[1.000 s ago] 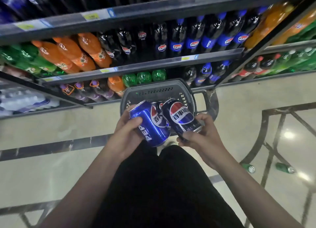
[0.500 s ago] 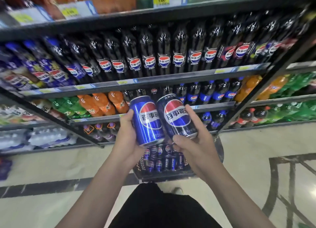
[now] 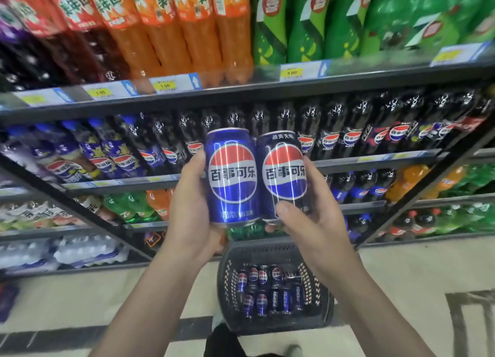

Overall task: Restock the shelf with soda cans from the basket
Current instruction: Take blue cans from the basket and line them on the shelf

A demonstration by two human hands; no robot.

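While 百事可乐 labels face camera, left hand (image 3: 191,209) grips blue can (image 3: 231,176), right hand (image 3: 312,220) navy can (image 3: 284,177).

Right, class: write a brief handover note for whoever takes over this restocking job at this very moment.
Left hand grips a bright blue soda can, upright. Right hand grips a darker blue can, upright; the two cans are side by side at chest height in front of the shelf.
The basket sits on the floor below the hands, with many more cans inside.
Done: two cans lifted out.
Left: shelve these two, then the rest.
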